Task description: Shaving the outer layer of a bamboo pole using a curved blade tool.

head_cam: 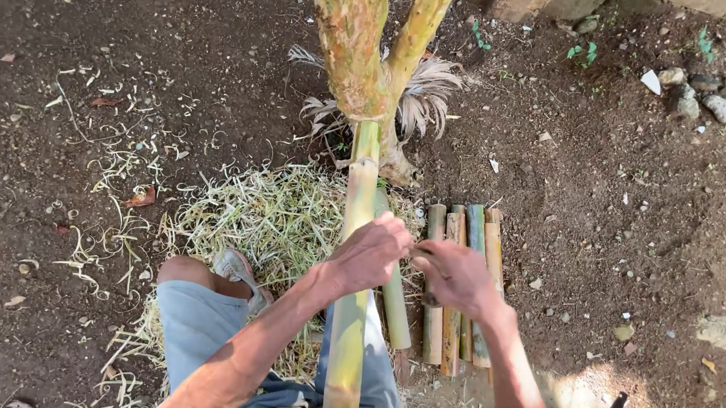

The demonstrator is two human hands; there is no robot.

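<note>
The left hand (372, 251) is grasping a long bamboo pole (354, 254), which leans from the lap against the forked tree trunk (365, 51) so it stays steady. The right hand (456, 274) is clenched just beside it, perhaps around a hidden tool; cut bamboo pieces (463, 237) lie under this hand, shavings (268, 214) left of the other.

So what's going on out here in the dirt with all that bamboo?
A person is sitting on bare soil with a long bamboo pole running up between their knees, its far end against the base of a small tree. The left hand grips the pole, and the right hand is closed right beside it; any tool it holds is hidden. Cut bamboo pieces lie side by side under the right hand, and a heap of pale shavings sits to the left.
</note>
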